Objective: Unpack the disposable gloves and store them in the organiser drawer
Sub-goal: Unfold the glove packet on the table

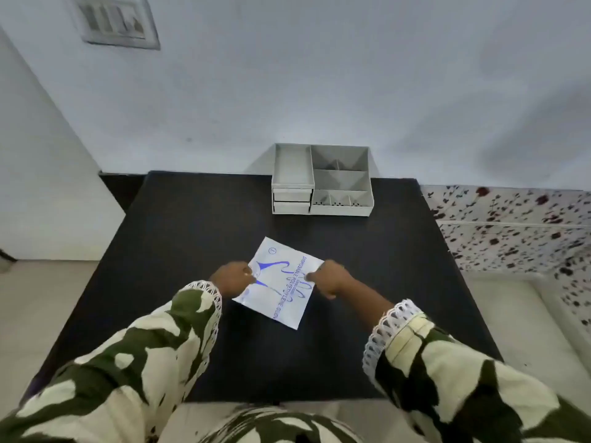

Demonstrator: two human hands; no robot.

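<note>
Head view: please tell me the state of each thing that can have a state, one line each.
glove packet: flat on the table, looks unopened.
left hand: fingers on the packet's left edge.
right hand: fingers on the packet's right edge.
organiser: upright by the wall, top compartments look empty.
drawers: both shut.

A black table stands against a pale blue-grey wall. High on the wall at the upper left sits a blurred switch plate. To the right lies a white cloth with dark red floral specks. Light tiled floor shows at the left
</note>
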